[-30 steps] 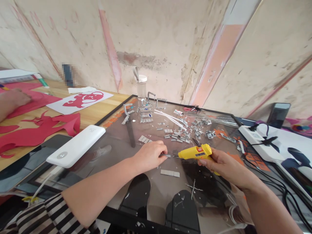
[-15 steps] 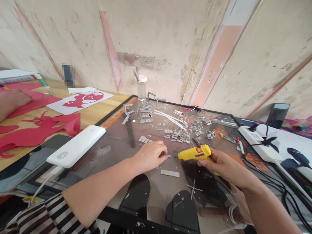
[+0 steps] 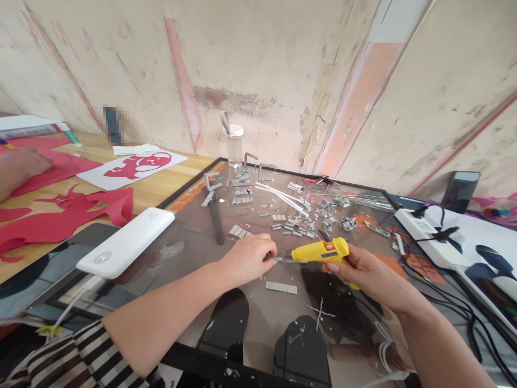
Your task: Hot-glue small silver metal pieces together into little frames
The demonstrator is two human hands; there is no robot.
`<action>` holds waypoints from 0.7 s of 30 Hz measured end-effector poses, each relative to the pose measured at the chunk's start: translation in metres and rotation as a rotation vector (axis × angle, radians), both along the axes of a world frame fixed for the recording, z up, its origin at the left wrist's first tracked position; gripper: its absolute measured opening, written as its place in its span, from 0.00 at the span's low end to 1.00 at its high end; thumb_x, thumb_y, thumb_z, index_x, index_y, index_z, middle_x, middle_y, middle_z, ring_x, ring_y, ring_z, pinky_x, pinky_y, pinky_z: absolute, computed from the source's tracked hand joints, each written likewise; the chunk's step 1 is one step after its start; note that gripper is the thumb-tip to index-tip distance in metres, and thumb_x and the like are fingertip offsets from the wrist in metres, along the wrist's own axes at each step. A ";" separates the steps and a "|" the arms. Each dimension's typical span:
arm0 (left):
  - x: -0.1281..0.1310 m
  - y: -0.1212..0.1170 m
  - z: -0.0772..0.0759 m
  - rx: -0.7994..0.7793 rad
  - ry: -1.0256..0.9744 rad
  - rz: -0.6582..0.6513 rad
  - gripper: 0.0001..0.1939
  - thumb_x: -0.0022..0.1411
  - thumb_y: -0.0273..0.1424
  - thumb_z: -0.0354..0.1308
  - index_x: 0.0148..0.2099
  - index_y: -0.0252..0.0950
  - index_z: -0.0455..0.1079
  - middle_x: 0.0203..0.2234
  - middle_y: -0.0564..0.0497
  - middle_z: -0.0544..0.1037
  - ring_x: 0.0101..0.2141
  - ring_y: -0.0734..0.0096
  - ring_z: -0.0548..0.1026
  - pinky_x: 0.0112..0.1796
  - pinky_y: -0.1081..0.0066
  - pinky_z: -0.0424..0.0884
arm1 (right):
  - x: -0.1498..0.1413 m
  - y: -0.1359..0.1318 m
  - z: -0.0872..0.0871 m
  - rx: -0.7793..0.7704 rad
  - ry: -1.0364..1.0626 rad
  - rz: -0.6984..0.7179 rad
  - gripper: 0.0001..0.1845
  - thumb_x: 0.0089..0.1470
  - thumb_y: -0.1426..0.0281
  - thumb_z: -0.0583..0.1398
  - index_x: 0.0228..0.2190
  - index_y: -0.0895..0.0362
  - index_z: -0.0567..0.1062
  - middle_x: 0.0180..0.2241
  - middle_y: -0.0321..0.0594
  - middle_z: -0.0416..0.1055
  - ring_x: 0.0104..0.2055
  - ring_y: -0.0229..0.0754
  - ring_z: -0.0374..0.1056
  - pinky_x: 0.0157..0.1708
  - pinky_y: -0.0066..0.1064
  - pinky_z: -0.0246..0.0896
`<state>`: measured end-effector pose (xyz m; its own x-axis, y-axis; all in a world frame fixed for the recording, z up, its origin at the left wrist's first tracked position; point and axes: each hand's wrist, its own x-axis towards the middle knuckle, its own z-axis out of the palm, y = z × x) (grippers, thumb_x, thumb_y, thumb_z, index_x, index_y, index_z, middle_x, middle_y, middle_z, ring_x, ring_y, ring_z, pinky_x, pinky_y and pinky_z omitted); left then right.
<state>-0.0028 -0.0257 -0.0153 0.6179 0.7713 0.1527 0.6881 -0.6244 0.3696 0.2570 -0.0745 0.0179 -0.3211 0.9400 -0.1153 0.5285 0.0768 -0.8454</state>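
Note:
My right hand (image 3: pixel 365 271) grips a yellow glue gun (image 3: pixel 321 251), its nozzle pointing left at a small grey metal strip (image 3: pixel 277 259). My left hand (image 3: pixel 248 257) pinches that strip against a dark glass-topped frame (image 3: pixel 189 186). The gun's tip sits right at the strip's end. Another grey strip of staples (image 3: pixel 281 288) lies just in front of both hands. Several more staple pieces (image 3: pixel 299 221) are scattered behind them.
A white power bank (image 3: pixel 127 241) rests at the left. A white power strip (image 3: pixel 428 237) with black cables lies at the right, a phone (image 3: pixel 460 189) behind it. A lidded jar (image 3: pixel 234 143) stands by the wall. Red paper cut-outs (image 3: pixel 60 215) cover the wooden table, with another person's hand (image 3: pixel 20 164) there.
The glue gun has shifted slightly left, bringing its tip up to the strip held by my left hand. The left hand has stayed put.

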 end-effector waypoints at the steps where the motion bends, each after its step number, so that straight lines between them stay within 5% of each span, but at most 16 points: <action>1: 0.000 0.000 0.000 0.000 -0.001 -0.002 0.05 0.56 0.27 0.54 0.33 0.35 0.71 0.30 0.51 0.73 0.29 0.71 0.70 0.29 0.72 0.63 | -0.002 0.001 0.000 0.009 -0.007 0.014 0.17 0.53 0.58 0.57 0.39 0.58 0.71 0.29 0.36 0.69 0.28 0.38 0.62 0.27 0.26 0.58; 21: 0.000 0.000 0.000 0.006 0.014 0.006 0.05 0.56 0.27 0.54 0.33 0.36 0.71 0.30 0.52 0.72 0.29 0.72 0.70 0.29 0.72 0.62 | -0.009 0.004 -0.005 0.094 -0.112 0.043 0.17 0.53 0.59 0.57 0.40 0.56 0.72 0.37 0.40 0.74 0.39 0.47 0.69 0.39 0.32 0.64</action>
<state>-0.0023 -0.0261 -0.0158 0.6157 0.7738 0.1489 0.6966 -0.6228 0.3562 0.2478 -0.0705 0.0127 -0.3512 0.9340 -0.0651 0.6140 0.1772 -0.7691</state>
